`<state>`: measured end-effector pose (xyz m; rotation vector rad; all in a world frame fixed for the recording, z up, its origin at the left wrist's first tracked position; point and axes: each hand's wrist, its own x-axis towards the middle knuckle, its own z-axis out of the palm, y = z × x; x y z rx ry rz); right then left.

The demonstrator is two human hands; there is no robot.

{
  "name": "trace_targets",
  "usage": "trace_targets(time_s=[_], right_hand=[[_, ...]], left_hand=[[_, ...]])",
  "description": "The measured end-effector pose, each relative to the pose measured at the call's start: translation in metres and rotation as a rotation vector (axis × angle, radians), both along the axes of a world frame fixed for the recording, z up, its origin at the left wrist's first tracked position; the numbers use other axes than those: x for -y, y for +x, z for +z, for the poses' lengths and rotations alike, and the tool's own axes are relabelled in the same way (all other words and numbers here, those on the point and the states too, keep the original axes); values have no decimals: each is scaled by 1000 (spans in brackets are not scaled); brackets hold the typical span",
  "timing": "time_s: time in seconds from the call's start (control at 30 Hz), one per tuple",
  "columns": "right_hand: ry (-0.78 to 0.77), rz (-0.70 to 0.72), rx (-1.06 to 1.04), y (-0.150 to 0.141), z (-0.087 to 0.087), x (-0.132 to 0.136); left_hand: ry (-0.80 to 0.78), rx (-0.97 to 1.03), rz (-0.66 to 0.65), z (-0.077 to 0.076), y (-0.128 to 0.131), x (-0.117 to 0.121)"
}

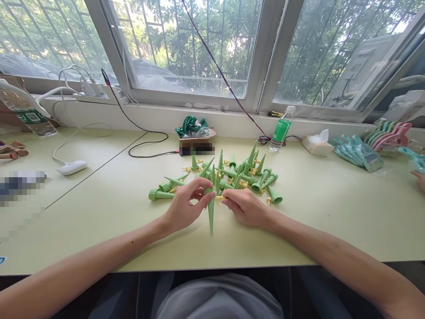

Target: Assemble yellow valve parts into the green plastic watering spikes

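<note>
Gripping a green spike [211,216] mid-frame, the left hand [185,204] is steadying it — the right hand [245,206] is pinching a yellow fitting [218,198], best kept straight.

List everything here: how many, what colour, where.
Held spike: one, green, front centre
Held connector: one, yellow, beside it
Loose spikes: many, green, piled centre
Loose connectors: several, yellow, among them
Bottles: two, clear, rear left and right
Carton: one, brown, rear centre
Tissue box: one, beige, rear right
Plastic goods: several, pastel, right
Rounded device: one, white, left
Cables: several, mixed colours, rear
Tabletop: one, pale green, below
Windows: several, grey, behind
Another person's hand: one, right edge
Left hand: one, bare, on spike
Right hand: one, bare, on connector
</note>
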<state>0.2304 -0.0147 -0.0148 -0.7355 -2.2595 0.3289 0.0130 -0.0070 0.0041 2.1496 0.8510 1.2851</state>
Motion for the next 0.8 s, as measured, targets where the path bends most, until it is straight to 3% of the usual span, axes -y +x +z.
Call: trace_targets(time_s=[0.5,0.8], right_hand=[[-10,-106,-74,-3,0,1],[63,-86,-92,-4,-3,-1]], left_hand=[[-13,27,60,-1,-1,-1],[17,1,61,-1,-1,0]])
